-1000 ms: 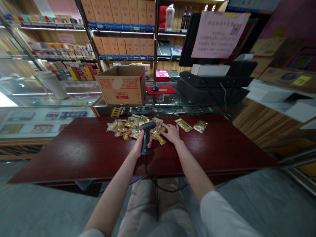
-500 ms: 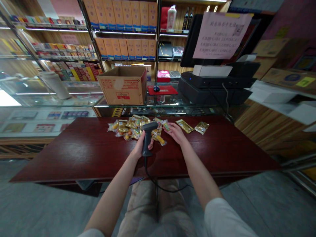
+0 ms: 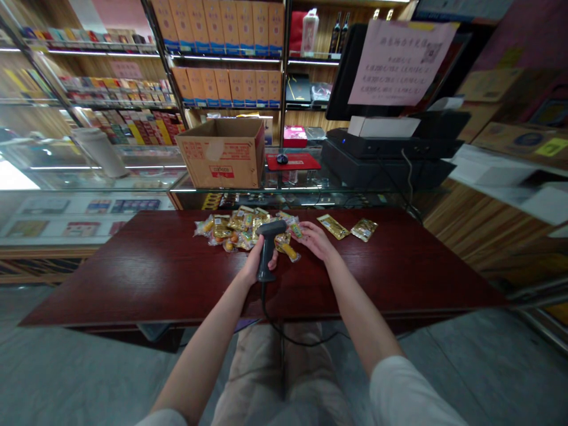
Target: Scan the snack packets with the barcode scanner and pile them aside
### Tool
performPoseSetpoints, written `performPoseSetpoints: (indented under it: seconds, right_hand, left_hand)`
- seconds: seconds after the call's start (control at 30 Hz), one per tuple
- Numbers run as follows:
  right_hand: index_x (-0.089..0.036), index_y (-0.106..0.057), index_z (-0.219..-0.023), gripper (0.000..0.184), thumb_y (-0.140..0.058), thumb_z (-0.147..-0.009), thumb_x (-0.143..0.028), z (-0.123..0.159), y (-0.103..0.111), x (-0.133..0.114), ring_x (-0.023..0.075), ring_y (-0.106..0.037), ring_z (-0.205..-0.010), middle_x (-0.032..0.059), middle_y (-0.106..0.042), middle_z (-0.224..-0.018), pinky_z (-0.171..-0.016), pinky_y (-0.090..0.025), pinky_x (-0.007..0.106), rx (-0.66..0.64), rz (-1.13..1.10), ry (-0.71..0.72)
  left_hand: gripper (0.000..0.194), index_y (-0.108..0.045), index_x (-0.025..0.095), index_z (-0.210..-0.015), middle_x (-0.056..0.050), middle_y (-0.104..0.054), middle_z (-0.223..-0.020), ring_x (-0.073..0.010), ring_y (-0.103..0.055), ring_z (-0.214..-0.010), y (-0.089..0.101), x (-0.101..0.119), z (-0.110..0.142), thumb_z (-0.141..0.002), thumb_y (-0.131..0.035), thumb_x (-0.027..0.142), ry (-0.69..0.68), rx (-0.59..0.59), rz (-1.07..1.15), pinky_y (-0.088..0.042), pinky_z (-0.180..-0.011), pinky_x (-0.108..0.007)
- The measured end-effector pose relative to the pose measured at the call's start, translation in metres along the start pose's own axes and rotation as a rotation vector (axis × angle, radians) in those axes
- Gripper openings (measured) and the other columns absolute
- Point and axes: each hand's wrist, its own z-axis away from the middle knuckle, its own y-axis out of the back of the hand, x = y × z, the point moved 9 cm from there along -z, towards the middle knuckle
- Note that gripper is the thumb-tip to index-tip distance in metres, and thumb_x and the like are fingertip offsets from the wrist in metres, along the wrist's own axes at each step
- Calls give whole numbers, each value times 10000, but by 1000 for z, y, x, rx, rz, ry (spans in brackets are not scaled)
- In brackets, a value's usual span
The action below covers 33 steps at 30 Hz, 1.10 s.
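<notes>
My left hand [image 3: 255, 260] is wrapped round the grip of a dark grey barcode scanner [image 3: 267, 251], its head turned toward the right. A cable runs down from the scanner's base past the table edge. My right hand [image 3: 316, 239] is closed with its fingertips on a small clear snack packet [image 3: 296, 229] bearing a green and yellow label. Behind and left of the scanner lies a pile of gold and clear snack packets [image 3: 239, 228]; the scanner hides part of it. One yellow packet [image 3: 289, 251] lies between my hands.
Two gold packets, one [image 3: 332, 226] nearer and one [image 3: 364, 229] farther right, lie on the dark red table [image 3: 155, 266]. Beyond it stand an open cardboard box [image 3: 222, 157], a mouse [image 3: 282, 158] on a red mat, and a monitor [image 3: 346, 77] above a black cash drawer [image 3: 381, 165].
The snack packet in my right hand has tilted and shifted slightly left and down toward the scanner. My left hand stays round the scanner, nearly still.
</notes>
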Motion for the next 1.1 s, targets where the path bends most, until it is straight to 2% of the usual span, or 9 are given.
performPoseSetpoints:
  seconds: [0.13,0.3,0.4,0.5,0.67,0.77,0.87,0.93,1.1]
  right_hand:
    - [-223,-619,-883,286,-764,-639,-200,3,-2,-1,179,-676,-907,-1,-691,-928,-936,-559,425,6,60,1]
    - [-221,-623,-919,287,-734,-659,-274,-1,4,-4,206,-678,-921,33,-695,-981,-930,-542,432,41,198,49]
    - [-230,-627,-1016,285,-642,-744,-314,-4,31,-27,244,-662,-995,72,-701,-1042,-946,-514,455,245,486,240]
    - [-193,-649,-1042,276,-514,-803,-222,4,53,-56,267,-609,-1104,127,-673,-1120,-1042,-433,471,452,894,441]
    - [-129,-699,-1017,336,-472,-773,-88,15,73,-63,325,-482,-1278,195,-597,-1266,-1162,-202,583,635,1389,379]
    - [-152,-688,-1117,346,-536,-807,-148,16,54,-58,335,-409,-1352,173,-551,-1361,-1172,-155,597,575,1480,412]
    - [-225,-640,-1246,379,-527,-886,-258,4,16,-39,290,-512,-1259,126,-595,-1313,-1119,-317,503,335,1420,439]
    - [-262,-596,-1307,436,-581,-886,-375,-12,-3,-21,290,-564,-1206,114,-619,-1290,-1052,-397,465,213,1355,347]
    - [-232,-633,-1170,492,-711,-788,-532,-48,-4,3,286,-665,-1058,106,-726,-1072,-895,-488,396,298,1115,89]
  left_hand:
    - [539,-560,148,-823,22,-521,-526,-69,-376,-338,0,4,-1,-887,-493,679,-39,16,22,-297,-342,-194]
    - [534,-540,153,-796,24,-511,-543,-60,-372,-345,1,7,1,-894,-486,676,-61,34,54,-303,-346,-186]
    - [553,-508,158,-725,15,-510,-547,-53,-365,-350,0,9,3,-895,-477,684,-54,24,64,-307,-352,-185]
    - [583,-496,159,-675,12,-490,-523,-50,-350,-349,1,10,3,-899,-453,695,-46,23,65,-303,-355,-187]
    - [626,-498,157,-633,18,-432,-470,-61,-359,-362,6,10,3,-902,-413,716,-31,50,59,-307,-368,-190]
    - [608,-527,142,-672,4,-491,-516,-59,-390,-383,10,13,2,-906,-438,696,-54,72,67,-335,-386,-185]
    - [556,-554,133,-756,-28,-600,-628,-53,-419,-397,18,22,1,-904,-488,665,-91,145,66,-362,-391,-180]
    - [529,-559,135,-808,-38,-632,-664,-59,-437,-399,21,27,-1,-898,-511,654,-83,181,52,-376,-388,-182]
    - [535,-578,132,-841,-37,-624,-635,-68,-444,-383,25,45,-13,-895,-510,660,-68,170,19,-379,-373,-187]
